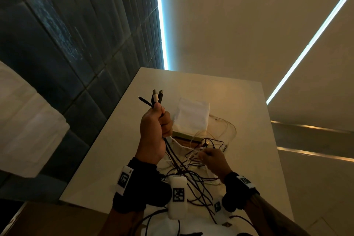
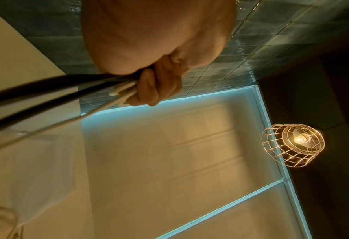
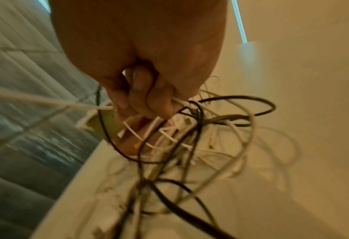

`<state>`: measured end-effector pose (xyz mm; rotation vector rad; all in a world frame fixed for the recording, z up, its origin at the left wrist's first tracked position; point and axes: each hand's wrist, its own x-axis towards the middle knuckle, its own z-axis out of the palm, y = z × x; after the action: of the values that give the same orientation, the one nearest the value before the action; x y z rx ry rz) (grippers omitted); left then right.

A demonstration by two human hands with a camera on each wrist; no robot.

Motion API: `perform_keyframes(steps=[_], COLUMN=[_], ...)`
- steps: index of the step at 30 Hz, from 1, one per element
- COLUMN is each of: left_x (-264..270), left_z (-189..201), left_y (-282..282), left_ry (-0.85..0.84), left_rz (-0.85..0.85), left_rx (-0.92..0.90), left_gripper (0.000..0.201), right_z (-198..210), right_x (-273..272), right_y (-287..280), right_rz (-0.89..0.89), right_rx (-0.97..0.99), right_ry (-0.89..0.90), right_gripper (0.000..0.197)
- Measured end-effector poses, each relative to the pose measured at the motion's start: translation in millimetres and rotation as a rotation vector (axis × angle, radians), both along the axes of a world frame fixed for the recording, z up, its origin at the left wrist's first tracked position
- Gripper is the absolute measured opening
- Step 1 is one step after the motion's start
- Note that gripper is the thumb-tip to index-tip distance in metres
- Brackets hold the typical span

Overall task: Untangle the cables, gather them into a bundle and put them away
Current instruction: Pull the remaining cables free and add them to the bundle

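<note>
My left hand (image 1: 156, 127) is raised above the white table (image 1: 247, 105) and grips several black and white cables. Their plug ends (image 1: 157, 96) stick up out of the fist. In the left wrist view the left hand (image 2: 157, 84) is curled round the same black and white cables (image 2: 71, 93). Lower and to the right, my right hand (image 1: 209, 156) pinches a white cable out of the tangle of cables (image 1: 193, 174) on the table. The right wrist view shows the right hand (image 3: 144, 100) holding white strands with the tangle of cables (image 3: 189, 145) hanging below it.
A white pouch (image 1: 191, 116) lies on the table beyond the hands, with a flat tray-like edge (image 1: 186, 136) under it. Dark tiled wall (image 1: 67, 44) runs along the left. A wire-cage lamp (image 2: 292, 143) hangs overhead in the left wrist view.
</note>
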<state>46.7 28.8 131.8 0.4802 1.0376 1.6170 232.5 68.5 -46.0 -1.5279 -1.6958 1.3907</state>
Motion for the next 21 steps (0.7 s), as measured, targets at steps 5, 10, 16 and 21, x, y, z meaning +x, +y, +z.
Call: perform_keyframes(steps=[5, 10, 16, 21], left_x=[5.5, 13.1, 14.4, 10.1], left_z=[-3.9, -4.4, -1.4, 7.8], left_y=[1.5, 3.8, 3.0, -1.5], left_ry=[0.088, 0.15, 0.048, -0.157], left_rz=[0.034, 0.058, 0.097, 0.018], left_rx=[-0.086, -0.156, -0.143, -0.028], left_gripper=[0.036, 0.034, 0.025, 0.029], right_z=[74.7, 134.9, 157.6, 137.3], right_x=[-13.5, -29.4, -38.5, -33.8], right_y=[12.2, 8.1, -9.3, -15.7], right_rz=[-0.189, -0.054, 0.148, 0.262], right_rx=[0.005, 0.149, 0.132, -0.049], right_ry=[0.426, 0.69, 0.7, 0.572], right_gripper=[0.016, 0.017, 0.009, 0.011])
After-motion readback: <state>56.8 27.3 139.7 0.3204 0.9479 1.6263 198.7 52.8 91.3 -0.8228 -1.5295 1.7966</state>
